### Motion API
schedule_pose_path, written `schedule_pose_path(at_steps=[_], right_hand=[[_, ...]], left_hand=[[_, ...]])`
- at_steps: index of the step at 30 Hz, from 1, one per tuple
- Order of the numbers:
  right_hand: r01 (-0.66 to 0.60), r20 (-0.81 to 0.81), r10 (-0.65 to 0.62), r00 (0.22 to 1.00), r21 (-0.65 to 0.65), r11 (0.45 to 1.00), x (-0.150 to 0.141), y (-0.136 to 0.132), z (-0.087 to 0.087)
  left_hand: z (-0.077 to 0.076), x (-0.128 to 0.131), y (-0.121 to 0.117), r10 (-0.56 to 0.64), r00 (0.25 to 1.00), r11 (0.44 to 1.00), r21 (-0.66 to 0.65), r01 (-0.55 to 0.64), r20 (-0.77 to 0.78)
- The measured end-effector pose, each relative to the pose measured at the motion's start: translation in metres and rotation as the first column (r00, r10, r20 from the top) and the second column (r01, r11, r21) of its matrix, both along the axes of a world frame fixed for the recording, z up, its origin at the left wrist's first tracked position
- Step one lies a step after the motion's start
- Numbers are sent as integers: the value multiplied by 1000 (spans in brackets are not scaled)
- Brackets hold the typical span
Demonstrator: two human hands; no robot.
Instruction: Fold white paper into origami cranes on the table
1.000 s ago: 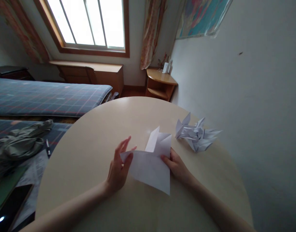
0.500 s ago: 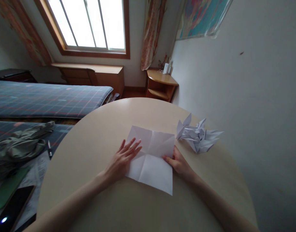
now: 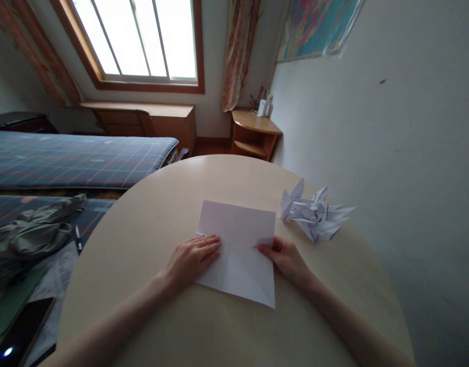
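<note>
Round table [image 3: 215,176], window [image 3: 146,41] beyond, left hand [image 3: 192,256] flat and right grip [image 3: 288,259] clamped on paper [image 3: 242,224]

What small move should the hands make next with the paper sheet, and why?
Probably slide the left hand across the paper sheet to smooth it: faint creases show on its opened face, that hand already rests palm-down over the left edge, and the right hand seems to steady the right edge.

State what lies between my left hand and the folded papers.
In the head view, the sheet under your left hand spans most of it, then a narrow strip of bare table before the folded papers.
</note>
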State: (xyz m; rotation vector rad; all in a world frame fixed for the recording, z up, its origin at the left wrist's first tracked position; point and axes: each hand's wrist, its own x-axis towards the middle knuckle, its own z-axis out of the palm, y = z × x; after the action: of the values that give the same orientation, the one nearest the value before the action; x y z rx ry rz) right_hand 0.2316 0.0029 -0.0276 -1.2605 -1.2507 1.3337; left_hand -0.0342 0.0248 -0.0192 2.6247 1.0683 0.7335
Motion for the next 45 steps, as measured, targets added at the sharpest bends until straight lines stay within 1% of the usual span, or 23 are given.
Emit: schedule_pose_path(at_steps=[2, 4, 6, 8, 9, 11, 13, 15, 17, 19, 21, 23, 24, 27, 29, 31, 33, 35, 36, 38, 40, 42, 45], right_hand=[[2, -16, -2, 1000, -18, 1000, 3, -1, -1], [-5, -26, 5, 1000, -20, 1000, 6, -1, 1], [-18, -27, 18, 999, -3, 1000, 8, -1, 7], [-39, -38, 41, 998, 32, 999, 10, -2, 15], [-61, -49, 63, 997, 50, 997, 10, -2, 19], [-89, -71, 92, 993, 49, 995, 10, -3, 25], [-95, -62, 96, 993, 24, 995, 10, -4, 29], [-89, -44, 89, 995, 2, 996, 10, -5, 30], [-90, -50, 90, 995, -10, 996, 11, -6, 31], [-106, -71, 104, 992, -32, 994, 13, -7, 33], [-124, -92, 118, 989, -58, 991, 16, -8, 37], [-137, -98, 130, 987, -67, 988, 19, -8, 42], [-144, -94, 138, 986, -55, 988, 22, -8, 44], [-211, -39, 211, 977, 7, 977, 28, -7, 50], [-257, -3, 257, 966, 34, 966, 30, -7, 52], [-241, 44, 239, 970, 47, 969, 29, -8, 52], [-194, 122, 183, 975, 77, 978, 24, -8, 51], [-170, 193, 148, 970, 103, 980, 18, -10, 49], [-168, 211, 143, 967, 105, 980, 15, -11, 48], [-179, 221, 153, 963, 102, 979, 9, -14, 46], [-208, 212, 182, 960, 104, 973, 4, -18, 44], [-243, 209, 219, 953, 100, 965, 0, -22, 44], [-276, 239, 248, 939, 91, 957, -5, -28, 46]], left_hand=[[-2, -1, 2, 94, 987, 995, 28, -99, 126], [-1, -2, 5, 177, 951, 981, 28, -190, 254], [2, -3, 8, 269, 886, 956, 9, -294, 378], [5, -2, 9, 323, 790, 938, -64, -341, 521], [5, -2, 10, 334, 738, 939, -135, -317, 587], [7, -1, 8, 349, 661, 933, -308, -184, 665], [9, -1, 5, 382, 641, 894, -442, -75, 666], [13, -1, 1, 426, 627, 854, -518, -41, 652], [17, -2, -2, 473, 592, 812, -584, -4, 653], [22, -4, -3, 509, 564, 756, -651, 69, 651], [28, -7, -1, 486, 572, 727, -669, 155, 661], [34, -11, 1, 387, 618, 728, -638, 252, 685], [37, -13, 2, 350, 645, 708, -643, 292, 679], [42, -18, 6, 316, 700, 640, -689, 341, 640], [43, -21, 7, 291, 715, 613, -698, 371, 636], [44, -22, 7, 241, 730, 580, -698, 421, 640], [44, -20, 4, 213, 750, 509, -726, 462, 627], [44, -15, -1, 237, 782, 409, -789, 459, 577], [45, -12, -5, 268, 795, 371, -820, 435, 544], [46, -3, -13, 296, 846, 327, -879, 347, 444], [48, 6, -21, 298, 878, 270, -915, 299, 375], [51, 12, -27, 239, 906, 273, -920, 282, 348], [55, 19, -34, 178, 935, 240, -935, 259, 305]])
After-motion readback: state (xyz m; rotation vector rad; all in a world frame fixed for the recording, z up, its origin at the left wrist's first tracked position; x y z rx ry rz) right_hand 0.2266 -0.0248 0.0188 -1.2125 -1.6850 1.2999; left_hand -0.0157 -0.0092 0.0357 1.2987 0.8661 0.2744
